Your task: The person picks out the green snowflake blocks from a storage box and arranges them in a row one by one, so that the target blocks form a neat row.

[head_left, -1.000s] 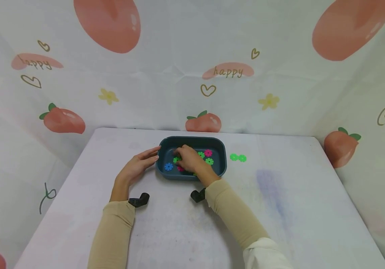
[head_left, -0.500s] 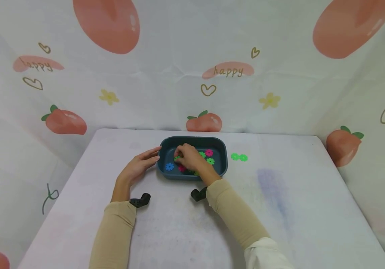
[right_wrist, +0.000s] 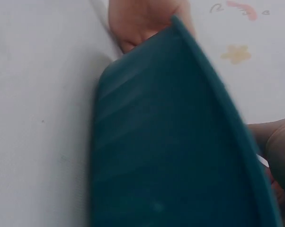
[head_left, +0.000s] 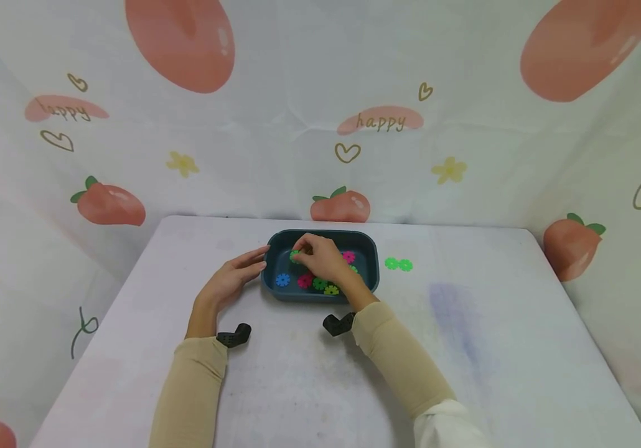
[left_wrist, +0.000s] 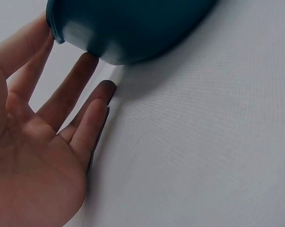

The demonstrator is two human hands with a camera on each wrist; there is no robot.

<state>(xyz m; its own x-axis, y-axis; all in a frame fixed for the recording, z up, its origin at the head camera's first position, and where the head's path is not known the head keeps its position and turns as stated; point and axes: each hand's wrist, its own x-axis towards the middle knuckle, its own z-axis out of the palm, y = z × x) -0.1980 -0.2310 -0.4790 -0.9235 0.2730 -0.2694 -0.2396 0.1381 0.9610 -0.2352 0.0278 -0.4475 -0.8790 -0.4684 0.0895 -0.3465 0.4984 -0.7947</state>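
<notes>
A dark teal plastic bin (head_left: 320,297) stands on the table with several snowflake building discs inside. My right hand (head_left: 326,258) is over the bin and pinches a green snowflake disc (head_left: 295,256) between thumb and fingers. Lying on the bin floor are a blue disc (head_left: 282,280), a pinkish-red one (head_left: 305,281), a dark green one (head_left: 320,284), a yellow-green one (head_left: 332,290) and a pink one (head_left: 348,256). My left hand (left_wrist: 43,123) touches the bin's left end with extended fingers. In the right wrist view the bin wall (right_wrist: 156,142) hides most of the right hand.
Two light green snowflake discs (head_left: 398,264) lie side by side on the white table (head_left: 276,386), right of the bin. A printed cloth (head_left: 264,186) hangs behind the table. Black wrist mounts (head_left: 234,336) sit on both forearms.
My right hand has shifted slightly up and to the right with the green snowflake disc pinched, uncovering the dark green and yellow-green discs. The left hand stays at the bin's left end.
</notes>
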